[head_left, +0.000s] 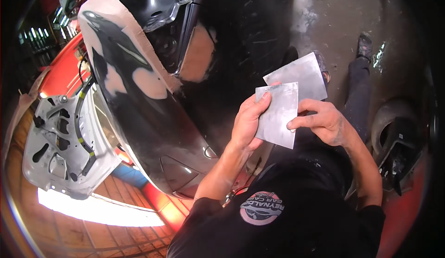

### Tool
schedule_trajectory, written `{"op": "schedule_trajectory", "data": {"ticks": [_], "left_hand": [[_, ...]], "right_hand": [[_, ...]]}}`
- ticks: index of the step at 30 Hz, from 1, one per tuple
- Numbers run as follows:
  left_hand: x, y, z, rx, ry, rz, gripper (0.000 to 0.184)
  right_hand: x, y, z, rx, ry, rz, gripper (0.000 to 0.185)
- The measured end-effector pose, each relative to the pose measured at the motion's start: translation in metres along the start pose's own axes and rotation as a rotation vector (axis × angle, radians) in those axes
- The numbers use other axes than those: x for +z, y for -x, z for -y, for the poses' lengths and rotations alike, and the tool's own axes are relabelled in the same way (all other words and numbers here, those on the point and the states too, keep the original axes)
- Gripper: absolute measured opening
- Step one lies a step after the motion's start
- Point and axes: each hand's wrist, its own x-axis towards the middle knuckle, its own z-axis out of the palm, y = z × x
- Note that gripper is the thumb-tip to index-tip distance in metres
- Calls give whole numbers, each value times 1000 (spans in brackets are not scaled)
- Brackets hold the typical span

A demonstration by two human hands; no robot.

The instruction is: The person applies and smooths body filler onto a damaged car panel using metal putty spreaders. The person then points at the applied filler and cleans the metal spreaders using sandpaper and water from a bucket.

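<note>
While left hand (246, 121) and right hand (322, 122) pinch 2 grey sheets (278, 116), shirt (320, 216) reads "REYNALDO".

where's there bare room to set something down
The floor looks bare between the black bodywork and the far shoe, toward the upper right. It's crowded where the left hand and right hand meet at two grey sheets above the legs, and at lower right around a dark rounded part.

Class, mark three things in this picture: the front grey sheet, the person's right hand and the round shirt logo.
Front grey sheet (279, 117): head view, middle of its face.
Right hand (326, 122): head view, mid-hand.
Round shirt logo (262, 208): head view, emblem's centre.
</note>
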Motion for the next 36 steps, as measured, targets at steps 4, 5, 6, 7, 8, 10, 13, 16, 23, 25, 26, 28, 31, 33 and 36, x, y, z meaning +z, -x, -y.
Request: {"op": "schedule_trajectory", "data": {"ticks": [4, 5, 6, 7, 8, 10, 13, 16, 23, 25, 26, 28, 31, 33, 36], "left_hand": [[-6, -1, 2, 36, -24, -23, 43], [-4, -3, 1, 39, -34, -23, 43], [-3, -3, 2, 37, -41, -27, 43], [-2, -2, 4, 27, -7, -32, 43], [-1, -3, 4, 29, 23, -38, 44], [0, -3, 3, 29, 10, -33, 45], [0, -3, 1, 56, -42, -58, 45], [-3, 2, -4, 129, -151, -124, 47], [-94, 84, -44, 710, -307, -381, 54], [-143, 118, -55, 823, -154, -325, 52], [-164, 131, -61, 864, -76, -270, 51], [-187, 142, -81, 867, -46, -71, 47], [-202, 143, -103, 953, -110, 67, 45], [-225, 149, -113, 993, -102, 47, 45], [-248, 149, -122, 994, -226, 38, 44]], "right_hand": [[2, 0, -13, -18, -55, 26, 47], [2, 1, -16, -17, -58, 27, 46], [3, 2, -17, 8, -98, 31, 43], [4, 2, -14, 66, -156, 33, 42], [4, 2, -12, 112, -211, 37, 41], [4, 3, -13, 131, -242, 45, 41], [4, 2, -15, 115, -294, 53, 38], [1, 4, -7, 160, -557, 35, 34], [29, -25, -28, 225, -822, -111, 46], [46, -50, -29, 243, -686, -71, 66], [58, -65, -26, 216, -581, -41, 71], [81, -95, -22, 205, -498, 47, 77], [104, -131, -17, 141, -428, 74, 86], [112, -150, -17, 94, -333, 66, 89], [128, -169, -24, 6, -185, 16, 92]]}}
